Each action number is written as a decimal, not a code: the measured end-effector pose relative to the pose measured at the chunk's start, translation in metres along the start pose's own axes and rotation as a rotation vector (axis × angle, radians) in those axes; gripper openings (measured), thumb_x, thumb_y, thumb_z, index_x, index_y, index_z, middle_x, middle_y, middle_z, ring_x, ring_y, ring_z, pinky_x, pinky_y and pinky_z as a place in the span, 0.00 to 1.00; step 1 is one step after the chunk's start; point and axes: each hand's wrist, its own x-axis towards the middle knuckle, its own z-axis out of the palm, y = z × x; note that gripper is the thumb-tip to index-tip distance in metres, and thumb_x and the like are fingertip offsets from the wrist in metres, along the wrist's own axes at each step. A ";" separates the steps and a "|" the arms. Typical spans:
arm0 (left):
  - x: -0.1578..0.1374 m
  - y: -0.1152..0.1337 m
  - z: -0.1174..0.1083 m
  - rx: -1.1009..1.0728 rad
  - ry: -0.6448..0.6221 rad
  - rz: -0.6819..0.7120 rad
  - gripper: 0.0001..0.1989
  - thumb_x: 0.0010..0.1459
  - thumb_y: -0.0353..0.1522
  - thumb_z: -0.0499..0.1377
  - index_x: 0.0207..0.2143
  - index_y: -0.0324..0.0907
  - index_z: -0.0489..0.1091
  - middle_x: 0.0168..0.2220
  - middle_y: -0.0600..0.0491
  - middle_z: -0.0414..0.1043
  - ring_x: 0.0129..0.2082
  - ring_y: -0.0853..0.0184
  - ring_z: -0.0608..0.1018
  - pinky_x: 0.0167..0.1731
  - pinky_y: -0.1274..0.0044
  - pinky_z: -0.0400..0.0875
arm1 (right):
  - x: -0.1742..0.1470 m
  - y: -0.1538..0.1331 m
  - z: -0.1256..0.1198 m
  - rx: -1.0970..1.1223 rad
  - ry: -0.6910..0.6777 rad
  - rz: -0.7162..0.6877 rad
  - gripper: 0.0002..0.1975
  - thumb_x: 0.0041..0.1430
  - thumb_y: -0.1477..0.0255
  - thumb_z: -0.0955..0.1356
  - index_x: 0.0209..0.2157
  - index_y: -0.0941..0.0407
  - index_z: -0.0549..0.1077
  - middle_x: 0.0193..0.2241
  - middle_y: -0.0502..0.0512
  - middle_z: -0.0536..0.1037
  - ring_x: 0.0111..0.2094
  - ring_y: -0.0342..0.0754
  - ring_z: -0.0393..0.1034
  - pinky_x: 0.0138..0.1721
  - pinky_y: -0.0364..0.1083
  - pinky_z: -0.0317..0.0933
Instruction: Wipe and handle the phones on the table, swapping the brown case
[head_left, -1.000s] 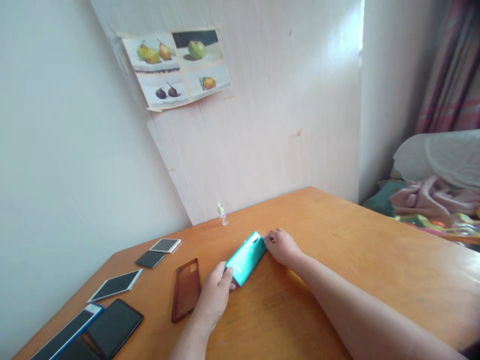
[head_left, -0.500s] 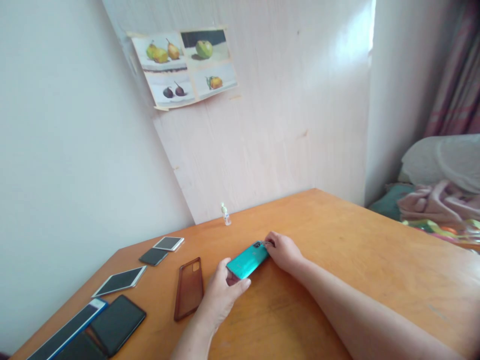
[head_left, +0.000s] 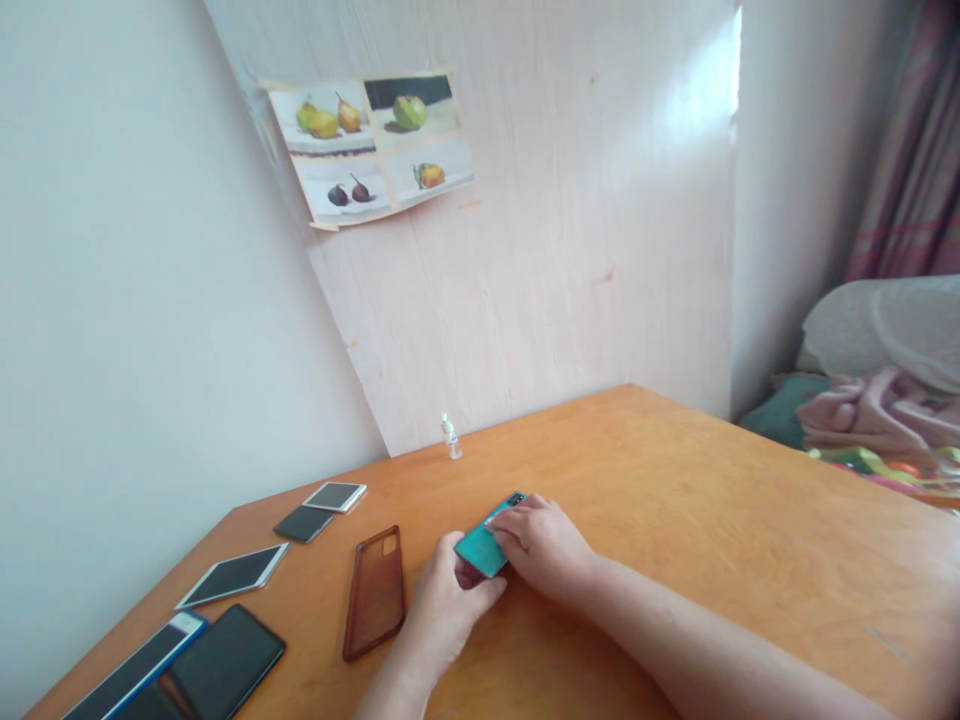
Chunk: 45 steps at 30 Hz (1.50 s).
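A smartphone [head_left: 481,550] with a shiny teal back lies back side up, its dark camera block at the far end. My left hand [head_left: 450,600] grips the near left end between thumb and fingers. Over the middle of the back, my right hand [head_left: 536,540] presses with bent fingers. A small whitish piece [head_left: 491,521], too little of it showing to name, peeks out under those fingertips. Left of my left hand, a translucent brown phone case [head_left: 375,592] lies on the wooden table [head_left: 675,520].
Several other devices lie at the left: a white-framed phone [head_left: 234,577], a black one [head_left: 229,660], a blue-edged one [head_left: 142,668], a dark one [head_left: 304,523] and a white one [head_left: 336,496]. A small clear spray bottle [head_left: 451,440] stands near the back edge.
My right hand has slid from the camera end of the phone down onto the middle of its back, toward me. My left hand keeps its grip.
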 end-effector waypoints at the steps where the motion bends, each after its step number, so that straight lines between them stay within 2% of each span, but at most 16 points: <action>1: 0.000 0.000 0.000 -0.024 0.000 0.005 0.28 0.45 0.37 0.68 0.47 0.39 0.63 0.36 0.50 0.76 0.35 0.63 0.76 0.35 0.75 0.68 | -0.003 -0.007 -0.001 0.013 -0.003 -0.044 0.16 0.66 0.66 0.59 0.43 0.48 0.78 0.41 0.51 0.80 0.45 0.52 0.68 0.50 0.50 0.54; 4: -0.001 0.001 0.000 -0.036 0.043 0.018 0.29 0.44 0.39 0.69 0.47 0.39 0.64 0.40 0.48 0.76 0.39 0.61 0.77 0.37 0.75 0.69 | -0.012 -0.022 -0.002 0.039 -0.047 -0.160 0.17 0.67 0.65 0.58 0.47 0.45 0.75 0.46 0.48 0.79 0.52 0.55 0.64 0.53 0.55 0.51; 6: -0.001 0.001 0.000 -0.006 0.051 0.041 0.28 0.46 0.39 0.68 0.47 0.39 0.64 0.41 0.48 0.75 0.39 0.61 0.77 0.38 0.75 0.69 | -0.012 -0.020 -0.003 0.035 -0.076 -0.181 0.18 0.68 0.64 0.57 0.49 0.44 0.74 0.51 0.48 0.76 0.57 0.57 0.60 0.56 0.58 0.48; 12: 0.001 0.000 0.002 0.086 0.049 -0.006 0.25 0.47 0.34 0.66 0.47 0.39 0.62 0.33 0.52 0.75 0.32 0.66 0.76 0.32 0.77 0.67 | 0.000 0.015 -0.006 -0.021 -0.108 0.075 0.21 0.68 0.62 0.55 0.58 0.43 0.67 0.60 0.49 0.67 0.65 0.61 0.46 0.60 0.71 0.35; 14: 0.001 0.001 0.002 0.084 0.049 -0.014 0.25 0.47 0.35 0.66 0.46 0.38 0.62 0.34 0.52 0.75 0.32 0.65 0.76 0.33 0.77 0.68 | 0.000 0.014 -0.005 -0.005 -0.133 0.100 0.22 0.68 0.61 0.55 0.59 0.43 0.65 0.62 0.50 0.65 0.66 0.62 0.43 0.59 0.73 0.34; 19: 0.001 0.002 0.001 0.001 0.052 0.014 0.23 0.48 0.34 0.65 0.46 0.39 0.63 0.41 0.47 0.76 0.39 0.62 0.78 0.38 0.75 0.69 | -0.011 -0.014 0.002 0.084 -0.215 -0.112 0.22 0.69 0.60 0.53 0.61 0.39 0.62 0.63 0.48 0.63 0.67 0.61 0.41 0.60 0.73 0.31; 21: 0.000 0.001 0.002 0.012 0.059 0.037 0.23 0.48 0.33 0.65 0.46 0.40 0.63 0.42 0.47 0.76 0.40 0.62 0.78 0.38 0.75 0.69 | -0.012 -0.017 0.003 0.084 -0.223 -0.150 0.22 0.69 0.59 0.53 0.61 0.38 0.61 0.63 0.47 0.62 0.67 0.61 0.42 0.60 0.73 0.30; 23: 0.000 -0.001 0.003 0.044 0.049 0.045 0.23 0.48 0.34 0.65 0.46 0.40 0.63 0.38 0.49 0.76 0.37 0.62 0.78 0.35 0.75 0.69 | -0.008 -0.007 0.002 0.040 -0.200 -0.083 0.23 0.68 0.58 0.53 0.61 0.39 0.61 0.64 0.48 0.61 0.67 0.62 0.40 0.60 0.74 0.29; 27: 0.000 -0.002 0.004 0.111 0.043 0.053 0.25 0.46 0.33 0.65 0.47 0.40 0.61 0.34 0.52 0.75 0.33 0.64 0.78 0.33 0.77 0.68 | 0.004 0.023 -0.002 -0.061 -0.117 0.201 0.25 0.68 0.58 0.54 0.64 0.44 0.58 0.65 0.52 0.57 0.68 0.65 0.36 0.58 0.76 0.28; 29: 0.000 -0.002 0.004 0.124 0.048 0.059 0.25 0.46 0.32 0.65 0.47 0.41 0.61 0.34 0.53 0.75 0.33 0.65 0.78 0.33 0.77 0.68 | 0.005 0.026 -0.001 -0.081 -0.103 0.245 0.26 0.68 0.58 0.54 0.65 0.46 0.56 0.66 0.53 0.55 0.68 0.65 0.34 0.58 0.76 0.28; 35: 0.000 -0.002 0.003 0.073 0.025 0.122 0.20 0.51 0.34 0.63 0.46 0.41 0.62 0.38 0.48 0.76 0.36 0.63 0.78 0.33 0.77 0.68 | -0.008 -0.005 0.010 -0.013 -0.193 -0.103 0.25 0.68 0.58 0.53 0.65 0.42 0.55 0.66 0.50 0.55 0.68 0.61 0.36 0.61 0.73 0.26; 37: 0.000 -0.003 0.003 0.111 0.030 0.117 0.21 0.50 0.32 0.63 0.46 0.41 0.62 0.37 0.50 0.75 0.35 0.64 0.78 0.33 0.77 0.68 | -0.006 0.000 0.008 -0.031 -0.171 -0.042 0.25 0.68 0.58 0.53 0.65 0.42 0.55 0.66 0.51 0.55 0.68 0.61 0.35 0.60 0.74 0.26; 40: 0.000 -0.004 0.002 0.190 0.046 0.095 0.24 0.47 0.31 0.64 0.47 0.41 0.62 0.33 0.54 0.74 0.32 0.66 0.77 0.32 0.77 0.67 | 0.003 0.021 0.001 -0.090 -0.121 0.219 0.27 0.68 0.59 0.53 0.66 0.46 0.53 0.67 0.53 0.54 0.68 0.64 0.33 0.58 0.76 0.26; 42: 0.001 -0.006 0.001 0.209 0.058 0.095 0.24 0.47 0.31 0.64 0.47 0.41 0.62 0.33 0.54 0.74 0.31 0.66 0.76 0.32 0.78 0.67 | 0.006 0.029 -0.002 -0.118 -0.109 0.331 0.28 0.68 0.59 0.54 0.67 0.49 0.51 0.67 0.55 0.52 0.68 0.65 0.32 0.58 0.77 0.27; 43: 0.002 -0.007 0.001 0.210 0.061 0.094 0.24 0.47 0.32 0.65 0.47 0.41 0.62 0.33 0.55 0.74 0.31 0.67 0.76 0.32 0.78 0.67 | 0.006 0.028 -0.002 -0.124 -0.115 0.336 0.29 0.67 0.59 0.54 0.67 0.50 0.51 0.67 0.55 0.52 0.68 0.65 0.31 0.58 0.76 0.27; 45: 0.003 -0.010 0.001 0.197 0.066 0.086 0.24 0.48 0.32 0.65 0.47 0.41 0.62 0.32 0.54 0.74 0.30 0.67 0.76 0.30 0.79 0.66 | 0.001 0.018 0.000 -0.118 -0.154 0.241 0.28 0.67 0.59 0.54 0.67 0.50 0.52 0.67 0.55 0.52 0.68 0.64 0.32 0.59 0.76 0.26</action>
